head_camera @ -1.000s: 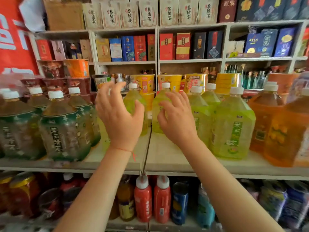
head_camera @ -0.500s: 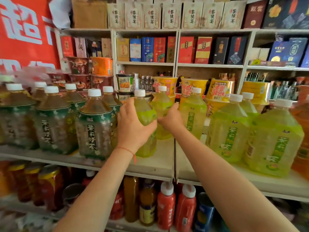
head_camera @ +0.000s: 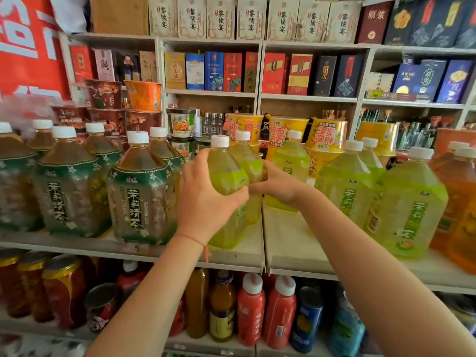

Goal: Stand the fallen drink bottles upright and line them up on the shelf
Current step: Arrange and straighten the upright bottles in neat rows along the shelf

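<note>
The left hand [head_camera: 206, 199] grips a clear plastic bottle [head_camera: 226, 186] of yellow-green drink, thumb across its near face and fingers curled round its far side. The bottle has a white ribbed cap, faceted shoulders and a glossy green label, and it stands upright on the pale shelf [head_camera: 291, 243], just left of the seam where two boards meet. The right hand [head_camera: 279, 185] holds a second green bottle [head_camera: 248, 163] just behind the first, fingers wrapped round its shoulder; its base is hidden by the front bottle.

To the left stand squat bottles of brown tea [head_camera: 140, 191] with dark green flowered labels, close against the left wrist. To the right stand more green bottles [head_camera: 409, 204], then orange ones [head_camera: 461, 202] at the edge. Farther back sit yellow paper noodle cups [head_camera: 327, 135]. On the lower shelf, red bottles [head_camera: 251, 309] with white caps stand beneath the arms, which cover part of the shelf edge.
</note>
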### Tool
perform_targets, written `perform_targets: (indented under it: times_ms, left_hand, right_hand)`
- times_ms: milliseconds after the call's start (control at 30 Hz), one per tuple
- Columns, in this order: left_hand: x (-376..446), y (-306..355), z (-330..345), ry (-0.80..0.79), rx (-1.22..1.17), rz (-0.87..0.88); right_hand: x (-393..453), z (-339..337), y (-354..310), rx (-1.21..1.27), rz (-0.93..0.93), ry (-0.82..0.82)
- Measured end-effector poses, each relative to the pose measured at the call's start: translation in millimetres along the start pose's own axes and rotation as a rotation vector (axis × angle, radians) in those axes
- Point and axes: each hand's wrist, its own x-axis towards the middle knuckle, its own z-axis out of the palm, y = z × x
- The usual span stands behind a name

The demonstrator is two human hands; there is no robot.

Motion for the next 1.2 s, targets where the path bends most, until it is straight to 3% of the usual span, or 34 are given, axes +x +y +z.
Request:
perform_targets:
  times_ms: [100, 300, 500, 600, 667, 733, 900, 1200]
  left_hand:
    - [-9.6, 9.9, 1.7, 0.018, -0.02, 0.023]
    - [-15.2, 11.3, 4.5, 0.062, -0.057, -0.017]
    - [-18.4, 20.0, 13.0, 0.134, 0.023, -0.074]
    - [-7.0, 9.0, 6.8, 0.072, -0.414, -0.328]
    - [5.1, -1.3, 0.9, -0.099, -0.76, -0.613]
    - [14.5, -10.8, 0.3, -0.229, -0.889, -0.733]
    - [24.5, -13.2, 6.0, -0.303, -1.034, -0.712]
    - [9.4, -13.2, 3.7, -0.252, -1.056, -0.659]
  right_hand:
    - [-5.8, 2.1, -4.9, -0.006, 0.003, -0.049]
    - [-13.6, 5.7, 1.4, -0.009, 0.056, 0.038]
    - [-36.3, 22.2, 3.5, 0.223, 0.175, 0.294]
    - [-43.1, 38.0, -2.8, 0.411, 0.257, 0.431]
    - [-43.4, 50.8, -9.1, 0.471, 0.27, 0.445]
    - [-41.8, 63.0, -16.3, 0.496, 0.279, 0.464]
    - [-34.1, 79.5, -24.3, 0.561, 0.266, 0.537]
    - [-36.8, 88.2, -19.1, 0.699, 0.278, 0.388]
